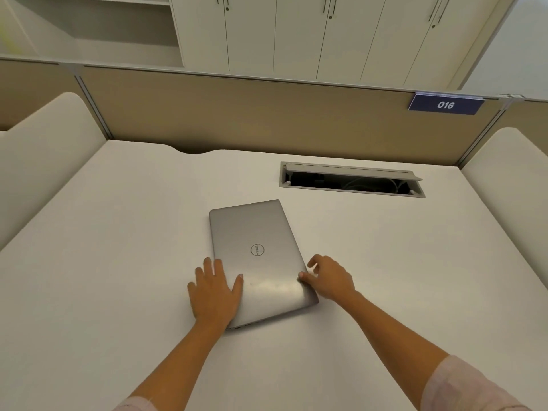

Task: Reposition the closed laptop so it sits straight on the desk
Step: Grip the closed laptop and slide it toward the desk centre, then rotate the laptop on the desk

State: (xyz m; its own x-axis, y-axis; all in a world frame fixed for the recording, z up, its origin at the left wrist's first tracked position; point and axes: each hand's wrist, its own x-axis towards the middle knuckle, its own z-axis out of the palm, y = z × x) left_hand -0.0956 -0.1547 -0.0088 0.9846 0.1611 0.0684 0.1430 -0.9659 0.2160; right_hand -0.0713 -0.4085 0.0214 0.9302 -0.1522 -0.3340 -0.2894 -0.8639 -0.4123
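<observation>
The closed laptop (261,259) lid bears a circled logo that seems to read "DELL"; a blue sign (445,105) on the partition reads "016".

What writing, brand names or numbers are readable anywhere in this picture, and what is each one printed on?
"DELL": round logo on the lid of the closed silver laptop, seen turned sideways from this view.
"016": white digits on the dark blue sign clipped to the top of the desk partition.
No other text shows; the cabinet doors and the desk carry none.
</observation>
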